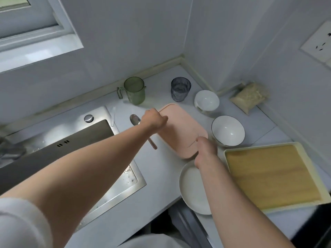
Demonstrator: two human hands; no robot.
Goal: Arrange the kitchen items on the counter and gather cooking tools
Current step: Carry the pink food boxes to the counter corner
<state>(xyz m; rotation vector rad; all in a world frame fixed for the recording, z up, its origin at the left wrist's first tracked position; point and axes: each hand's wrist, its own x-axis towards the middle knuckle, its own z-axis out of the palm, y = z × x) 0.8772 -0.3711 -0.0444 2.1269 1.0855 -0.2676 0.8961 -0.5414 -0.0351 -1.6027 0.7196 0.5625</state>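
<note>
**Head view: pink board held at two corners**

Board [180, 133] lies flat, mid-counter. Left hand [155, 119] curls over its far-left edge. Right hand [206, 149] clasps its near-right corner, thumb on top, fingers hidden beneath. The two-point hold is likely for shifting it squarely. Spoon [134, 119] lies just left of the board, under the left forearm. Big bowl [227, 130] sits just right of it, plate [193, 188] at its near end, cup [134, 91] and glass [180, 88] beyond.
</note>
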